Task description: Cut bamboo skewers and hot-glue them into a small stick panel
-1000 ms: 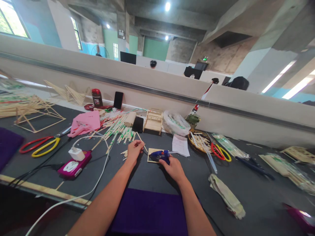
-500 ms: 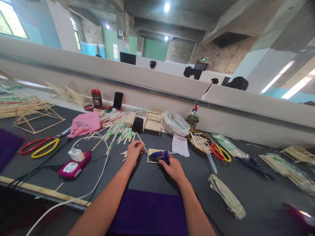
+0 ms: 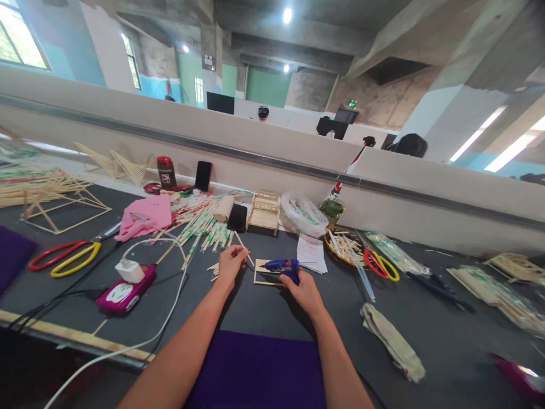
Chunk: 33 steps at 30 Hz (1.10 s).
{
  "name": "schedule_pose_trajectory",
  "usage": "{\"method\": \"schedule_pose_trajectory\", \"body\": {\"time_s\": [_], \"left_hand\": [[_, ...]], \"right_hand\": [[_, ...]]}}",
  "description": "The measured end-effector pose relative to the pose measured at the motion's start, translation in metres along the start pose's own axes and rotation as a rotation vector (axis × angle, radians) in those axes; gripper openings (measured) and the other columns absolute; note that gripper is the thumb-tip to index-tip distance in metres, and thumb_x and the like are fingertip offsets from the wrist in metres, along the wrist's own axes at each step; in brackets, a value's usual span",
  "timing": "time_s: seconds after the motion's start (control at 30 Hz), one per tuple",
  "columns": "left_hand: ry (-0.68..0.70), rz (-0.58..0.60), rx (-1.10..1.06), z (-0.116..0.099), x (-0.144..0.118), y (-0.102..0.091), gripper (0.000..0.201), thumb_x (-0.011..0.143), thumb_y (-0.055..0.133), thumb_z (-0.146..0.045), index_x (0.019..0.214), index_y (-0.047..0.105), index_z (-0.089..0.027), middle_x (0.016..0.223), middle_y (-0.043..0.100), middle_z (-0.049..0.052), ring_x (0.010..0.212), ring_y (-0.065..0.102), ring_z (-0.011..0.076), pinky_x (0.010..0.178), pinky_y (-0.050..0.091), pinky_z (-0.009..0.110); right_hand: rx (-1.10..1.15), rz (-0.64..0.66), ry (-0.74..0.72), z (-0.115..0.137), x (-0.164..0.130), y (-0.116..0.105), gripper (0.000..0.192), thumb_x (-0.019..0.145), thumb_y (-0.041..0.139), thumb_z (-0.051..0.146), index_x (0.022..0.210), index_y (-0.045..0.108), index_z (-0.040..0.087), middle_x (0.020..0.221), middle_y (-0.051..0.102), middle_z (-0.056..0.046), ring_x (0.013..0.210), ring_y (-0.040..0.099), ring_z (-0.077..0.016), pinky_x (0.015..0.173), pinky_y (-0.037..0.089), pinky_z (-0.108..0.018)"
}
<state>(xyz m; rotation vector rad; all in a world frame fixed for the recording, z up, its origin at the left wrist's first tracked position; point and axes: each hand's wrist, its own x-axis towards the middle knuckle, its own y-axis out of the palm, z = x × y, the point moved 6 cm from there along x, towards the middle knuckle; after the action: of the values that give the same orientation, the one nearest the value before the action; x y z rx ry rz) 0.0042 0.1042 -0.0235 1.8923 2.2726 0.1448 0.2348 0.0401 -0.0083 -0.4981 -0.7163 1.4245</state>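
Note:
My left hand (image 3: pixel 231 266) pinches a thin wooden stick (image 3: pixel 239 240), which slants up and away from the fingertips. In my right hand (image 3: pixel 305 291) is a blue hot glue gun (image 3: pixel 283 266), its nozzle pointing left. Beneath the gun a small rectangular frame of wooden sticks (image 3: pixel 268 283) lies flat on the dark table; the gun and right hand cover part of it. Short cut sticks (image 3: pixel 214 269) lie just left of my left hand. Whether the nozzle touches the frame I cannot tell.
Behind my hands stand a small wooden stick model (image 3: pixel 264 211) and a plastic bag (image 3: pixel 303 213). A basket of stick pieces (image 3: pixel 347 248) and scissors (image 3: pixel 382 264) lie right. Left are a purple power strip (image 3: pixel 126 289), a white cable (image 3: pixel 184 278) and larger scissors (image 3: pixel 76 257).
The glue gun has risen slightly and turned more level, with the right hand shifting a little right. More of the stick frame shows under it. The left hand holds nearly still.

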Motion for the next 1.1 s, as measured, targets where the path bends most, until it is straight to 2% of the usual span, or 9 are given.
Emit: {"method": "schedule_pose_trajectory", "body": {"time_s": [0.27,0.43,0.8,1.1], "left_hand": [[0.009,0.015,0.010,0.000,0.000,0.001,0.036,0.056,0.074,-0.044,0.072,0.062,-0.015,0.058,0.057,-0.002,0.053,0.052,0.0097,0.045,0.041,0.019],[0.026,0.029,0.020,0.001,0.000,0.002,0.035,0.060,0.072,-0.045,0.076,0.063,-0.015,0.062,0.058,-0.001,0.055,0.052,0.0101,0.045,0.041,0.018],[0.003,0.018,0.001,-0.007,-0.006,0.004,0.038,0.056,0.074,-0.042,0.080,0.066,-0.014,0.062,0.058,-0.001,0.054,0.051,0.0095,0.045,0.039,0.018],[-0.002,0.019,0.004,-0.005,-0.004,0.004,0.038,0.055,0.074,-0.044,0.078,0.065,-0.015,0.061,0.059,-0.001,0.054,0.052,0.0097,0.045,0.039,0.018]], "right_hand": [[0.028,-0.098,0.120,-0.044,-0.007,-0.046,0.038,0.079,0.054,0.052,0.074,0.064,0.016,0.065,0.068,-0.006,0.059,0.061,-0.0200,0.057,0.043,-0.028],[0.034,-0.059,0.147,-0.057,-0.021,-0.065,0.038,0.081,0.052,0.054,0.073,0.059,0.017,0.064,0.067,-0.006,0.053,0.059,-0.0183,0.050,0.040,-0.026],[-0.029,-0.046,0.192,-0.063,-0.023,-0.067,0.033,0.080,0.052,0.050,0.074,0.057,0.018,0.063,0.065,-0.005,0.055,0.059,-0.0183,0.051,0.039,-0.026],[-0.017,-0.029,0.188,-0.066,-0.024,-0.067,0.032,0.080,0.052,0.049,0.077,0.058,0.018,0.064,0.066,-0.005,0.055,0.059,-0.0182,0.050,0.040,-0.026]]}}
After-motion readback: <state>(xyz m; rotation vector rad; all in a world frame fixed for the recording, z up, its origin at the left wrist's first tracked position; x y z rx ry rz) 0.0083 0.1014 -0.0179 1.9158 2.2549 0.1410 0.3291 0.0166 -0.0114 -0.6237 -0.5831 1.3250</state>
